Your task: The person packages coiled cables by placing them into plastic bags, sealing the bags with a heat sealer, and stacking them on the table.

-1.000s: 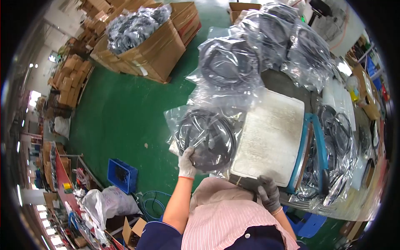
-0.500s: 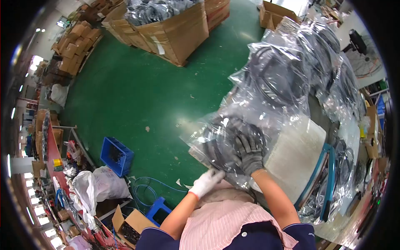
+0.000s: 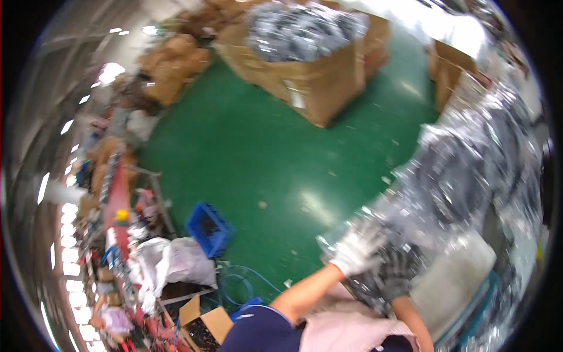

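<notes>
A clear plastic bag (image 3: 365, 291) with dark, coiled-looking contents lies in front of me; motion blur hides what exactly is inside. My left hand (image 3: 359, 249), in a white glove, rests over the far left part of this bag, its fingers stretched out. On the bag's right side lies my right hand (image 3: 399, 271) in a dark grey glove, fingers spread and pressed down. The two hands are close side by side. Just right of them is a pale, flat, worn panel (image 3: 460, 271) with a teal frame (image 3: 489, 287) along its edge.
More clear bags with dark coils (image 3: 448, 179) are heaped at the right. A large carton (image 3: 328, 88) full of bagged items stands across the green floor (image 3: 264, 164). At the left are a blue crate (image 3: 210, 230), a white sack (image 3: 190, 264), a small open carton (image 3: 205, 322) and a blue hose (image 3: 240, 284).
My left hand has gone from a closed grip at the bag's near edge to lying stretched out over its far part. The right hand stays on the bag. The view has swung left.
</notes>
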`<state>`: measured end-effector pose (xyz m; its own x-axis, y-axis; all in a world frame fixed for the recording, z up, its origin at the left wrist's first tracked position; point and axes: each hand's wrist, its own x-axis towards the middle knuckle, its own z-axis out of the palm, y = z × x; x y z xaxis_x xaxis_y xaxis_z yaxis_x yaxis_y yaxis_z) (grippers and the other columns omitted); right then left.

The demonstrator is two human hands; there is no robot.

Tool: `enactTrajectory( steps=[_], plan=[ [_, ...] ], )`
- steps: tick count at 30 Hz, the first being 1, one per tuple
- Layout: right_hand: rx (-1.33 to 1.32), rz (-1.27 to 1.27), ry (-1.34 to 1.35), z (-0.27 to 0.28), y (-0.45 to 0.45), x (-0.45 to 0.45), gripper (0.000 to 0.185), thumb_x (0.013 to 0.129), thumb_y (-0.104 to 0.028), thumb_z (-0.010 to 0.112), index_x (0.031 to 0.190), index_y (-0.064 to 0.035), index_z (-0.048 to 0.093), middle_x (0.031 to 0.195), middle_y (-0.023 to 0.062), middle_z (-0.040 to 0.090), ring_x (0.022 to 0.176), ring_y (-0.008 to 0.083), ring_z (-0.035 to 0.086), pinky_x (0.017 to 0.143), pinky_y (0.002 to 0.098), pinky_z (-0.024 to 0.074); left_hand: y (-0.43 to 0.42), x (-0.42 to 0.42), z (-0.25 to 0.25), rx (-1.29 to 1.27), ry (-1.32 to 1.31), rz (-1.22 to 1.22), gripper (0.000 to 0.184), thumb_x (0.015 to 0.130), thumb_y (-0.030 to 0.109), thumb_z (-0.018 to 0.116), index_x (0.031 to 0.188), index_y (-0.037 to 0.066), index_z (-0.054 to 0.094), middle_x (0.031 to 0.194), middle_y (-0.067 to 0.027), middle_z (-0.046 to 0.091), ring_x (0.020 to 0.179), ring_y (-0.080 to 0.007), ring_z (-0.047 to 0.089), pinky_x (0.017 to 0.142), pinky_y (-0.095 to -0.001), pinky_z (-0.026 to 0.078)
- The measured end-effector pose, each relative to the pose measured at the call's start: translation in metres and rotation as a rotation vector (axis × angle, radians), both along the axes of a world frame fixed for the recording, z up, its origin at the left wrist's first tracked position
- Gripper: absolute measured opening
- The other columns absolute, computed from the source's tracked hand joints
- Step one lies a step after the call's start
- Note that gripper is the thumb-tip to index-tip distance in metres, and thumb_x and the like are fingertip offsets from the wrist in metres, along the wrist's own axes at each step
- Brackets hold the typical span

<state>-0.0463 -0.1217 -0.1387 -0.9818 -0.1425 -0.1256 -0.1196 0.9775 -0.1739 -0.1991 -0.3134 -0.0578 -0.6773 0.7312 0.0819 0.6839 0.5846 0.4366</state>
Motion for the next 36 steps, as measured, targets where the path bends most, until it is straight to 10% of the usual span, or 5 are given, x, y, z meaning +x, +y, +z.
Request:
enactTrajectory(
  steps=[15, 18, 26, 28, 36],
  plan=[
    [0.392, 0.191, 0.544, -0.018, 0.01, -0.02, 0.083, 0.088, -0.056, 0.054, 0.154, -0.0102, 0.031, 0.163, 0.0135, 0.023, 0.151, 0.0394, 0.013, 0.122, 0.058, 0.0035, -0.001, 0.01, -0.027, 0.036, 0.049, 0.037, 0.079, 0.083, 0.052, 0.064, 0.146, 0.009, 0.046, 0.156, -0.0185, 0.037, 0.146, -0.0361, 0.031, 0.12, -0.0604, 0.017],
    [-0.232, -0.079, -0.142, 0.033, 0.001, -0.029, 0.074, 0.092, -0.053, 0.051, 0.153, -0.0133, 0.036, 0.162, 0.0119, 0.024, 0.149, 0.0398, 0.014, 0.124, 0.0543, 0.0029, 0.011, -0.001, 0.004, 0.084, 0.01, 0.002, 0.062, 0.08, 0.04, 0.069, 0.131, 0.008, 0.059, 0.142, -0.0172, 0.053, 0.133, -0.037, 0.048, 0.114, -0.0521, 0.033],
    [-0.657, -0.215, 0.147, 0.01, 0.013, 0.074, 0.053, 0.099, -0.044, 0.052, 0.143, -0.0137, 0.051, 0.142, 0.0186, 0.052, 0.131, 0.0358, 0.048, 0.113, 0.0462, 0.0344, 0.05, 0.037, -0.011, -0.151, 0.313, 0.043, 0.056, 0.075, 0.029, 0.075, 0.123, 0.004, 0.062, 0.136, -0.0205, 0.055, 0.129, -0.0417, 0.048, 0.114, -0.0568, 0.028],
    [-1.058, -0.402, -0.246, 0.046, 0.047, 0.147, 0.048, 0.099, -0.039, 0.054, 0.141, -0.0141, 0.053, 0.138, 0.0177, 0.055, 0.127, 0.0342, 0.052, 0.109, 0.0434, 0.0393, 0.07, 0.077, 0.013, -0.199, 0.271, 0.195, 0.06, 0.084, 0.029, 0.069, 0.135, 0.003, 0.054, 0.139, -0.0215, 0.053, 0.133, -0.044, 0.042, 0.117, -0.0583, 0.024],
    [-1.357, -1.615, 0.386, 0.036, 0.178, 0.493, 0.035, 0.095, -0.023, 0.069, 0.125, -0.0053, 0.067, 0.117, 0.0052, 0.07, 0.111, 0.0179, 0.062, 0.099, 0.0355, 0.049, 0.151, 0.215, -0.003, -0.068, 0.456, 0.206, 0.054, 0.094, 0.034, 0.062, 0.135, -0.001, 0.054, 0.136, -0.0226, 0.056, 0.13, -0.0415, 0.048, 0.116, -0.0573, 0.028]
  ],
)
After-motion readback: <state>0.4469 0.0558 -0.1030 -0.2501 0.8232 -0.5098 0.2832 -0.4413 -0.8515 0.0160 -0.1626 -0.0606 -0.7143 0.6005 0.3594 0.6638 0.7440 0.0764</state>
